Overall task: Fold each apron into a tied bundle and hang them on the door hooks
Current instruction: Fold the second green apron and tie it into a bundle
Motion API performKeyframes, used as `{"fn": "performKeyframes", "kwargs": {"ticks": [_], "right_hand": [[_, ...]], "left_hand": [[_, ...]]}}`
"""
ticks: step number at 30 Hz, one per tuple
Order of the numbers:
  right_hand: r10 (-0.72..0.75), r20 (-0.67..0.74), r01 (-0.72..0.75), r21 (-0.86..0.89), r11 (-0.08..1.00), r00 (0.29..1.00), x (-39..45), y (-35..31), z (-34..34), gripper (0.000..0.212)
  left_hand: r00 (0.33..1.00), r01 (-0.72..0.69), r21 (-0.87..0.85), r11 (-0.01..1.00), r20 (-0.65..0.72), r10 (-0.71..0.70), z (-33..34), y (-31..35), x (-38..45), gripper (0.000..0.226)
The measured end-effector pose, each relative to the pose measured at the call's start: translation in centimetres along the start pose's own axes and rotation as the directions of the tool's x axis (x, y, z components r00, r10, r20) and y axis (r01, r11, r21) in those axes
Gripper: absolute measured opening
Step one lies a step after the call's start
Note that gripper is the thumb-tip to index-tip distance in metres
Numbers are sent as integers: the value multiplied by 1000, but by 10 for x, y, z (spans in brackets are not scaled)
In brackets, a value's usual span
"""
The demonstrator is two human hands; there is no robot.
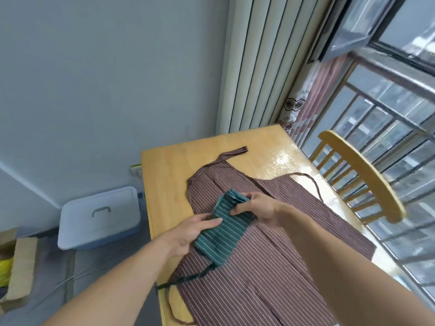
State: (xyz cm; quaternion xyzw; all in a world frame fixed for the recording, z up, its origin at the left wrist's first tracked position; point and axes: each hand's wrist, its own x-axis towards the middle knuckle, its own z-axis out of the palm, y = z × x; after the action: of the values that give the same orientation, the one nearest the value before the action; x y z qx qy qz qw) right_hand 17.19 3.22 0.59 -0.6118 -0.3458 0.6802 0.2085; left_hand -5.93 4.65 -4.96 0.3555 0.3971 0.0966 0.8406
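Wooden counter (169,161) by the window, brown apron (259,267) spread flat. Green apron (221,229) on top, folded into a strip, long axis near-left to far-right. Left hand (188,236) gripping its near-left side, right hand (256,208) pinching the far end. Tie (188,277) trailing near-left, closer to left hand.

Two aprons, two hands, one table

One green striped apron (220,228), folded narrow, and one brown striped apron (270,255) spread flat; one left hand (195,234) and one right hand (255,208); one wooden table (169,175); one wooden chair (362,175); one lidded plastic bin (98,217); one cardboard box (21,262).
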Motion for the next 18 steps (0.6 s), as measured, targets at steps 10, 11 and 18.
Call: {"fn": "performKeyframes", "kwargs": {"ticks": [10, 11, 18], "right_hand": [[-210, -484, 357, 233, 905, 850, -64, 6, 53, 108], [-275, -508, 400, 154, 903, 816, -70, 6, 55, 115], [-611, -382, 447, -437, 780, 693, -90, 3, 58, 84]], "left_hand": [[944, -164, 1, 986, -290, 158, 70, 46, -28, 41], [945, -149, -39, 988, -298, 131, 76, 50, -31, 39], [904, -132, -105, 986, -421, 76, 91, 69, -47, 44]]}}
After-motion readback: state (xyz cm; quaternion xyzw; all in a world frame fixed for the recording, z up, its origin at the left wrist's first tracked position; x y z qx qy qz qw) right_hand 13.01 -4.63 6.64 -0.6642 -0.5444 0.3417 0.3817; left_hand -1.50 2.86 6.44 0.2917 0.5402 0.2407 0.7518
